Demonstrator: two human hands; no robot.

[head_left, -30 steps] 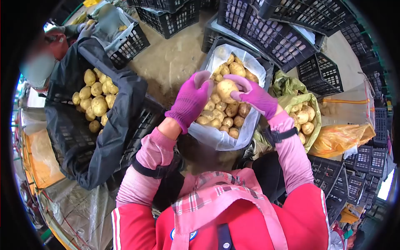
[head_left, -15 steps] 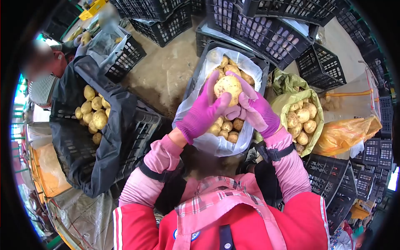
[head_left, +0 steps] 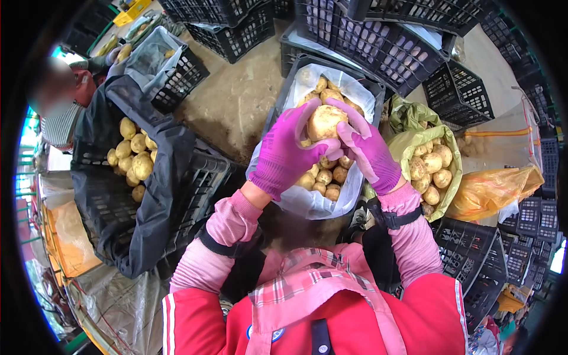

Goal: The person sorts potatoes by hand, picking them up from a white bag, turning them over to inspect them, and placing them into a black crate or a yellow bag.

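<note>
In the centre of the frame, a large potato [head_left: 327,122] sits between two purple-gloved hands, above a crate with a white liner [head_left: 299,208] that has more potatoes [head_left: 325,177] in it. The left hand [head_left: 288,148] curves round the potato from the left, its thumb lying along the lower side and its fingers reaching up past the far edge. The right hand [head_left: 370,151] closes in from the right, fingers bent against the potato — the two hands cup it together, and the upper face shows pale yellow with brownish marks. Right of centre, an olive-green bag [head_left: 404,112] stands open with potatoes inside, and an orange bag [head_left: 494,192] lies just beside it. On the left of the frame, a crate draped in a dark liner [head_left: 145,239] holds a heap of potatoes [head_left: 142,165] toward its upper part. Stacked black crates [head_left: 370,50] fill the upper right. At the upper left — near a smaller lined crate [head_left: 177,80] — another person in a striped sleeve [head_left: 61,125] is partly in view.
</note>
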